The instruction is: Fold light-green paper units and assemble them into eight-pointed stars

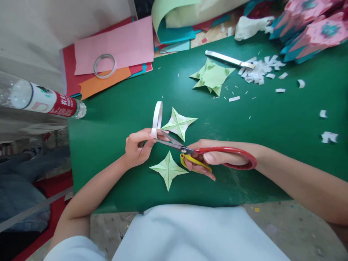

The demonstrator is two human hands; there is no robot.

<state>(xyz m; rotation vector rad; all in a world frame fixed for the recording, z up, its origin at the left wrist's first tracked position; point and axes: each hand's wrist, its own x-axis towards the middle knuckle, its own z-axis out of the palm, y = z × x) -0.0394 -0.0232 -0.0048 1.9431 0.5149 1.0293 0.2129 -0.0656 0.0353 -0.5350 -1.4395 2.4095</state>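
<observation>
My left hand (140, 146) pinches a roll of white double-sided tape (157, 117), held upright above the table. In my right hand (206, 157) is a pair of scissors (184, 149) with one red and one yellow handle loop. The blades are apart and their tips reach the tape's lower edge at my left fingertips. Just beyond them lies a folded green paper star (178, 124) with white patches between its points. A second green paper star (169, 170), without visible white patches, rests nearer to me, below the scissors.
Farther back are more green folded stars (212, 76), a white-handled cutter (228, 59) and a heap of white paper scraps (261, 70). Coloured paper sheets (116, 47) carry another tape roll (104, 66). A bottle (46, 98) lies left; pink paper flowers (320, 30) stand back right.
</observation>
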